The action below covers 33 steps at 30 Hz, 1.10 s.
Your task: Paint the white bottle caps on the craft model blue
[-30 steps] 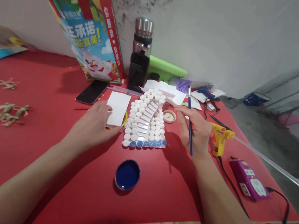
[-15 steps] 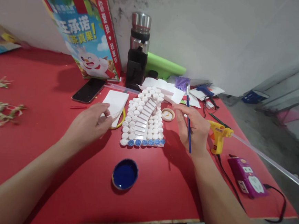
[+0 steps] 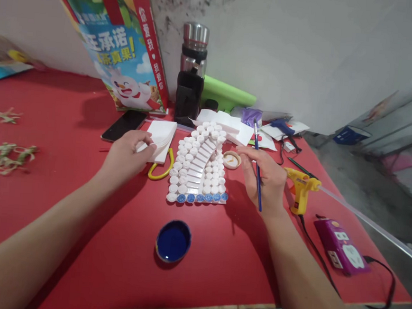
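My left hand (image 3: pixel 129 152) is closed on the near left edge of a folded stack of white paper (image 3: pixel 163 139), its thumb over the sheets. Just right of the paper lies a yellow looped handle (image 3: pixel 160 177), maybe of scissors. My right hand (image 3: pixel 266 178) holds a blue paintbrush (image 3: pixel 258 180) between thumb and fingers, bristles up. Between my hands lies a panel of white paper rolls (image 3: pixel 183 166) with a curved strip of steps (image 3: pixel 200 166) through it. Most rolls in its near row (image 3: pixel 199 198) are painted blue. Nearer me sits a small dish of dark blue paint (image 3: pixel 173 241).
A yellow glue gun (image 3: pixel 301 187) with a long glue stick and a purple power box (image 3: pixel 342 246) lie at right. Behind stand a bottle (image 3: pixel 194 53) and a printed bag (image 3: pixel 127 62). A phone (image 3: pixel 124 125) and a round lid (image 3: pixel 231 160) lie on the red table (image 3: pixel 112 261).
My left hand has taken hold of the paper and shifted it slightly away, showing more of the yellow handle. My right hand stays nearly in place with the paintbrush.
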{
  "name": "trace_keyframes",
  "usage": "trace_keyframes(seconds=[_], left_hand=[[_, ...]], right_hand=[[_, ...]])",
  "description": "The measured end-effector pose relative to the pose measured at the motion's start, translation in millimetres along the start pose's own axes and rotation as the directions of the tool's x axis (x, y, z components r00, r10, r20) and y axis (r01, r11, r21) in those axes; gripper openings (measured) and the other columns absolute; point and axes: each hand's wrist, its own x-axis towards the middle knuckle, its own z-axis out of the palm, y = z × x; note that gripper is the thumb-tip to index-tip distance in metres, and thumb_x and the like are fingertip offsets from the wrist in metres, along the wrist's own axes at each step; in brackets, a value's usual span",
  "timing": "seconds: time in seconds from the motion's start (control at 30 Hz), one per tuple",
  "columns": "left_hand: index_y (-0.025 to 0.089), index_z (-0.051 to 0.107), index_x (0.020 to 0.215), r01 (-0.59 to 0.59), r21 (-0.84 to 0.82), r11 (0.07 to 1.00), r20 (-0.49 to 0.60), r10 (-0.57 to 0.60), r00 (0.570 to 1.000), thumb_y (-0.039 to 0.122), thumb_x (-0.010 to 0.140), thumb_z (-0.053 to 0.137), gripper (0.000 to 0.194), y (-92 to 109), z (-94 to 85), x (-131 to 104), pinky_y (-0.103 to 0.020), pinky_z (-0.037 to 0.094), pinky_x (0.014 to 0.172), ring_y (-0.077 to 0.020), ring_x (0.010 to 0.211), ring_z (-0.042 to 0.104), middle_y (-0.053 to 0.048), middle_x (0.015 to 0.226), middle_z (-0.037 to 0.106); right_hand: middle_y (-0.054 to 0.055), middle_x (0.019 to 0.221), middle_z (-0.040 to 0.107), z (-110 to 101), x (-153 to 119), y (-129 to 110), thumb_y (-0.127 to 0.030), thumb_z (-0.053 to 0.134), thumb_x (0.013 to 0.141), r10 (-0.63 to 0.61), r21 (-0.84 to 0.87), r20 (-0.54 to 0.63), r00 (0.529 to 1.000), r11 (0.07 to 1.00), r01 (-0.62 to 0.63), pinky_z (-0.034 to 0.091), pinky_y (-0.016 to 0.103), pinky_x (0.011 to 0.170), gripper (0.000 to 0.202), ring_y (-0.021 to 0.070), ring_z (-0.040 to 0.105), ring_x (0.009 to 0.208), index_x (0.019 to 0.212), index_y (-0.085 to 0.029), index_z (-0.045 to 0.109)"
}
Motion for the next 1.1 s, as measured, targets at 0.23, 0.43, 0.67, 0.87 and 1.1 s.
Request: trace_keyframes(seconds=[0.23, 0.43, 0.67, 0.87, 1.1], left_hand=[[0.017, 0.063, 0.088, 0.141, -0.304, 0.942, 0.021, -0.141, 0.99, 0.027, 0.092, 0.072, 0.014, 5.8, 1.1, 13.7, -0.031, 0.047, 0.076, -0.0144, 0.08, 0.058, -0.009, 0.115, 0.079], [0.02, 0.067, 0.104, -0.035, -0.186, 0.982, -0.129, 0.011, 0.992, 0.027, 0.105, 0.067, 0.007, 2.6, -15.4, 0.8, -0.034, 0.051, 0.081, -0.0175, 0.08, 0.062, -0.001, 0.093, 0.074], [0.019, 0.068, 0.109, -0.531, 0.375, 0.76, -0.117, 0.607, 0.786, 0.038, 0.117, 0.056, 0.024, -27.3, -27.3, -41.4, -0.063, 0.054, 0.131, -0.0412, 0.156, 0.07, -0.021, 0.149, 0.081], [0.017, 0.074, 0.13, -0.571, 0.383, 0.726, 0.022, 0.611, 0.791, 0.047, 0.114, 0.06, 0.037, -46.3, -16.7, -51.8, -0.072, 0.056, 0.129, -0.0478, 0.161, 0.064, -0.024, 0.154, 0.078], [0.026, 0.08, 0.113, -0.471, 0.256, 0.845, -0.175, 0.519, 0.837, 0.045, 0.106, 0.067, 0.024, 13.5, -19.9, -39.4, -0.041, 0.067, 0.091, -0.0276, 0.102, 0.085, -0.005, 0.116, 0.089]], right_hand=[[0.009, 0.114, 0.093, -0.1, 0.8, 0.9, -0.017, 0.068, 0.114, -0.01, 0.005, -0.004, 1.0, 1.0, 0.01, 0.074, 0.044, 0.095, 0.018, 0.0251, 0.09, 0.105, 0.121, -0.024, 0.083], [0.009, 0.113, 0.093, -0.5, 0.8, 1.3, -0.017, 0.069, 0.114, -0.011, 0.0, -0.003, 1.0, 1.0, 0.011, 0.074, 0.043, 0.095, 0.018, 0.0254, 0.09, 0.104, 0.121, -0.023, 0.084], [0.008, 0.114, 0.093, 0.6, -0.3, 1.8, -0.018, 0.068, 0.114, -0.012, -0.019, 0.017, 1.0, 1.0, 0.012, 0.073, 0.043, 0.094, 0.019, 0.0261, 0.091, 0.104, 0.122, -0.025, 0.084], [0.009, 0.115, 0.094, 0.6, -0.3, -1.7, -0.018, 0.068, 0.114, -0.002, -0.006, 0.026, 1.0, 1.0, 0.003, 0.073, 0.043, 0.095, 0.019, 0.026, 0.091, 0.104, 0.123, -0.025, 0.083], [0.003, 0.112, 0.093, -2.8, 1.1, -17.8, -0.03, 0.057, 0.123, 0.193, 0.181, -0.147, 0.97, 0.969, -0.166, 0.075, 0.041, 0.088, 0.024, 0.0219, 0.091, 0.091, 0.134, -0.029, 0.078]])
